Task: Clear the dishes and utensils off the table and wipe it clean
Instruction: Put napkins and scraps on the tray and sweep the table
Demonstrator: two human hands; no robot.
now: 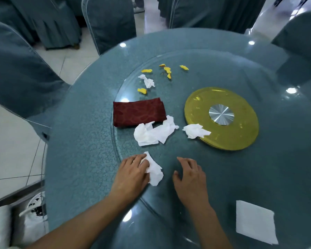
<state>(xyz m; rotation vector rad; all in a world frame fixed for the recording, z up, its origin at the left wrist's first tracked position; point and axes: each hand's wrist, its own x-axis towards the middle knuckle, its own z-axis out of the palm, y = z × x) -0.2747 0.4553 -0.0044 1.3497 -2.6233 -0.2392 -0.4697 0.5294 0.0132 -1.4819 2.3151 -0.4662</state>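
With your left hand (132, 174) closed on the crumpled white tissue (154, 170) near the round blue glass worktop's (83, 159) near edge and your right hand (190, 174) spread empty beside it, sweep outward, gathering the farther white tissue wads (153, 133) before the yellow food scraps (167, 70).

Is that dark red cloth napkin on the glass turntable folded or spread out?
Folded. The red cloth napkin lies flat as a neat rectangle, with a doubled layer edge showing at its far right corner.
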